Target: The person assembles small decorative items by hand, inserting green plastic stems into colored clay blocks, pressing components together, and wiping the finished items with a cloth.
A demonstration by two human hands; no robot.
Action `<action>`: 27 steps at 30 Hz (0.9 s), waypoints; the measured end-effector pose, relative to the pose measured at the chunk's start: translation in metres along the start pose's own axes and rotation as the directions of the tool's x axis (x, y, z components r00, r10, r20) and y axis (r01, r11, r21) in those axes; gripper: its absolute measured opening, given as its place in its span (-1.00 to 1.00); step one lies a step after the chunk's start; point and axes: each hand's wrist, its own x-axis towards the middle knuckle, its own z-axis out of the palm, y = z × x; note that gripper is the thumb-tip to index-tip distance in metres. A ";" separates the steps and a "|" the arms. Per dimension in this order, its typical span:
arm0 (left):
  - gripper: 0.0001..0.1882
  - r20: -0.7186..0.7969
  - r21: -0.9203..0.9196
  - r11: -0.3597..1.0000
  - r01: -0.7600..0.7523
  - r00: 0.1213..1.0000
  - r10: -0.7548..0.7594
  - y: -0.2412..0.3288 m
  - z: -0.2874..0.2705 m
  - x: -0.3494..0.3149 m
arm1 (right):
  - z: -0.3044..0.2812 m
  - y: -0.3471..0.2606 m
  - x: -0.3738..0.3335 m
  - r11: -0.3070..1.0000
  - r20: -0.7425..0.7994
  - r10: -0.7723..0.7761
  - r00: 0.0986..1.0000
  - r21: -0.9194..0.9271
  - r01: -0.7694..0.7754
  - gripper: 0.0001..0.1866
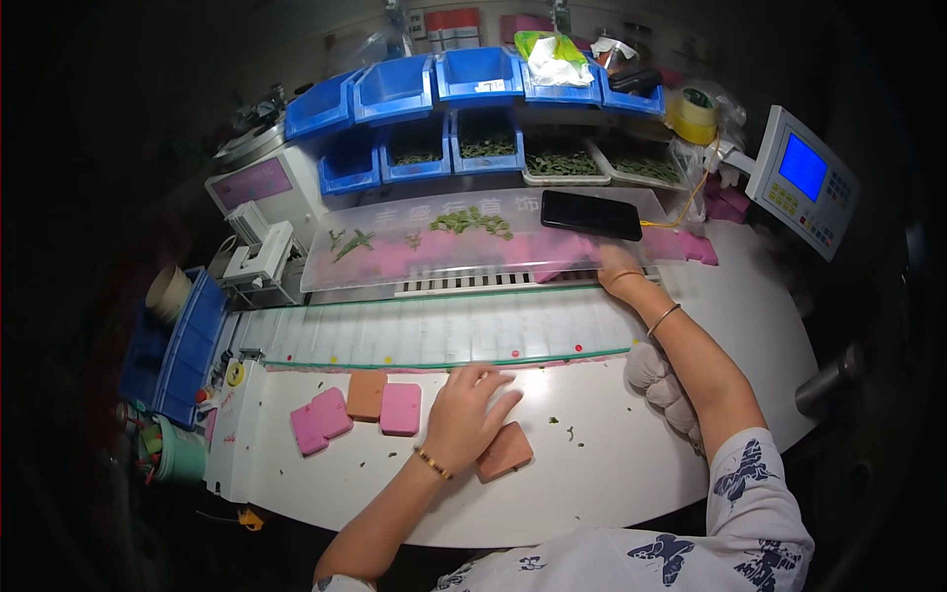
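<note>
Over the front of the white table, my left hand (pixel 468 419) has its fingers apart and nothing visible in them. An orange-brown block (pixel 506 453) lies just right of its thumb. To its left are a pink block (pixel 400 410), an orange block (pixel 366 396) and stepped pink pieces (pixel 321 422). My right hand (pixel 619 268) reaches to the near right edge of a translucent plastic tray (pixel 395 219). Its fingers are hidden behind that edge, beside pink pieces (pixel 567 259) seen through the plastic. Small green pieces (pixel 472 223) and a black phone (pixel 591 214) lie on the tray.
Blue bins (pixel 395 87) stand in two rows at the back, some with green pieces. A white machine (pixel 266 261) is at left, a control panel with a blue screen (pixel 804 168) at right. A clear-topped strip (pixel 444 331) crosses the table; a grey cushion (pixel 663 390) lies near my right forearm.
</note>
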 end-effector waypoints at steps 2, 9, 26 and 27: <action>-0.66 -0.060 0.043 0.993 -0.106 0.992 0.108 -0.004 0.017 0.027 | -0.002 -0.003 -0.001 0.998 -0.010 0.059 0.998 0.010 -0.059 -0.79; -0.36 -0.064 0.417 0.908 -0.032 0.996 0.064 -0.026 0.090 0.139 | 0.010 0.002 -0.004 0.995 -0.041 0.097 0.994 -0.019 -0.098 -0.79; -0.56 0.071 0.678 0.664 -0.317 0.927 0.369 -0.033 0.108 0.152 | -0.023 0.015 -0.085 0.985 -0.044 -0.175 0.984 0.005 0.175 -0.27; -0.56 0.071 0.675 0.665 -0.321 0.925 0.374 -0.023 0.101 0.143 | -0.031 0.016 -0.098 0.976 -0.013 -0.205 0.979 0.077 0.205 -0.22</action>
